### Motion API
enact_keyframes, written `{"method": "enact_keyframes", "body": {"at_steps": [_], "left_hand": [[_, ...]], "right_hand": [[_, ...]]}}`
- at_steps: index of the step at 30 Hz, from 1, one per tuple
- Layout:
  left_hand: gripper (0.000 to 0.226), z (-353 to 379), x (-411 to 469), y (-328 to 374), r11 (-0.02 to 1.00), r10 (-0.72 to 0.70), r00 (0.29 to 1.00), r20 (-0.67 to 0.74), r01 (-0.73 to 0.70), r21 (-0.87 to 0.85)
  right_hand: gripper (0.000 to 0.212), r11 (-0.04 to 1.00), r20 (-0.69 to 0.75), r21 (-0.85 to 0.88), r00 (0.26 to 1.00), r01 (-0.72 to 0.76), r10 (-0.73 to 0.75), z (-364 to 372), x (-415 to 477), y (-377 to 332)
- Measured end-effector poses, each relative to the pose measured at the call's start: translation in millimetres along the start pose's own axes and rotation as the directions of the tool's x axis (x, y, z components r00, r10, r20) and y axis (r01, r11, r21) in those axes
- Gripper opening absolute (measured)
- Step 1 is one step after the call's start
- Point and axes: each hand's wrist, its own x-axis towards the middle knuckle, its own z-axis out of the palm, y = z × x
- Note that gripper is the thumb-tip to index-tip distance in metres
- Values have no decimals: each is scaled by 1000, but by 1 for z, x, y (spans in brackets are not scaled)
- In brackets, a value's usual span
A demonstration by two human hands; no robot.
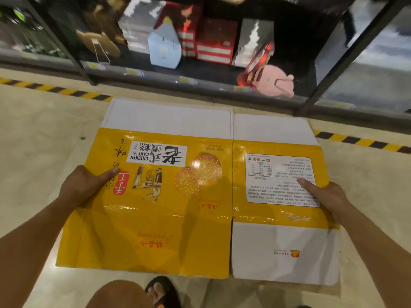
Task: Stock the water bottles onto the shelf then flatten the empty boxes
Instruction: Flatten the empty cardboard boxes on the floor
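Note:
A flattened yellow and white cardboard box (169, 218), printed "CHICKEN CAKE", is spread out flat above the pale floor in front of me. My left hand (84, 185) grips its left edge, thumb lying on the printed top face. My right hand (327, 194) grips the right edge, thumb on the white nutrition label. The fingers of both hands are hidden under the cardboard. No water bottles are visible.
A dark metal shelf (200, 83) stands just beyond the box, holding red boxes (215, 41), a light blue bag (164, 47) and a pink round item (273, 81). Yellow-black hazard tape (55, 90) runs along the floor. My sandalled foot (162, 292) is below the box.

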Motion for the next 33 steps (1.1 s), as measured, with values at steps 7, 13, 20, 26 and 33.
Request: {"method": "enact_keyframes", "body": {"at_steps": [7,13,20,26,33], "left_hand": [[116,-165,-90,82,999,-48,999,-1,48,-17],[88,-305,-182,177,999,-21,998,-58,18,-51],[113,-439,-235,218,1000,5,998,-63,-7,-26],[112,-484,-277,249,992,125,983,-135,-128,-18],[116,-482,-280,276,956,294,952,-90,-289,56]], "right_hand": [[41,1000,18,11,1000,-7,6,-98,-126,-136],[42,999,26,-37,1000,9,-8,-175,-231,-262],[59,997,9,-67,999,42,-42,-232,-334,-362],[94,979,-106,-74,975,190,-197,-241,-387,-385],[91,963,-179,-117,948,244,-262,-263,-418,-360]]}}
